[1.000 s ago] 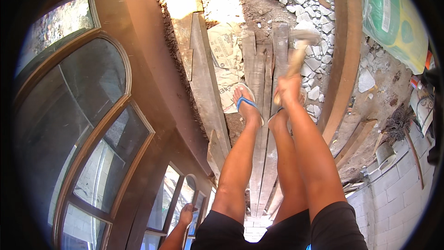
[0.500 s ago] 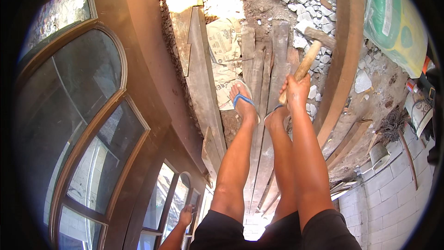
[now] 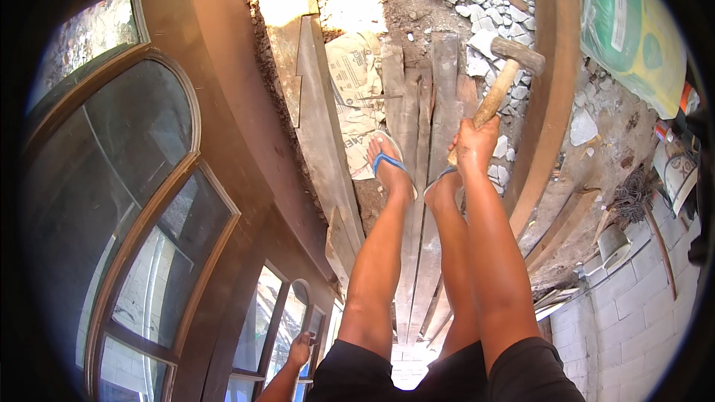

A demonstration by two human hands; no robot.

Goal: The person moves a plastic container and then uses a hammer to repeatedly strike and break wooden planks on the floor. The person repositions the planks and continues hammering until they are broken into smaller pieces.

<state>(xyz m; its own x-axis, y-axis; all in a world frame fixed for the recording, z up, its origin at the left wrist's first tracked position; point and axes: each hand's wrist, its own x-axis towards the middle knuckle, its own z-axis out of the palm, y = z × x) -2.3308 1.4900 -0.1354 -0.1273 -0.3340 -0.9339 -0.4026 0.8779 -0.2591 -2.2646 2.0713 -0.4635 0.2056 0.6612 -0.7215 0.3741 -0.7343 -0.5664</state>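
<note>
My right hand (image 3: 477,145) is wrapped round the wooden handle of a hammer (image 3: 494,97). The hammer's blunt, worn head points away from me, over white broken stones (image 3: 488,18) and close to a long brown beam (image 3: 550,97). Down at the lower left, my left hand (image 3: 301,348) is beside the glazed panes of a brown wooden frame (image 3: 257,253). Its fingers look curled in; whatever they hold, if anything, is too small to make out. My feet, in sandals with blue straps (image 3: 389,160), are on or just above the weathered planks (image 3: 445,67).
Tall brown panels with arched glass (image 3: 126,134) line the left side. A flattened paper sack (image 3: 351,67) lies between planks. To the right are a green and yellow plastic bag (image 3: 625,37), a tangle of wire (image 3: 631,195), a small metal container (image 3: 612,242) and a pale block wall (image 3: 633,305).
The view has shifted slightly. My right hand still grips the hammer, whose head sits a little farther right in the picture. My left hand stays by the glazed frame.
</note>
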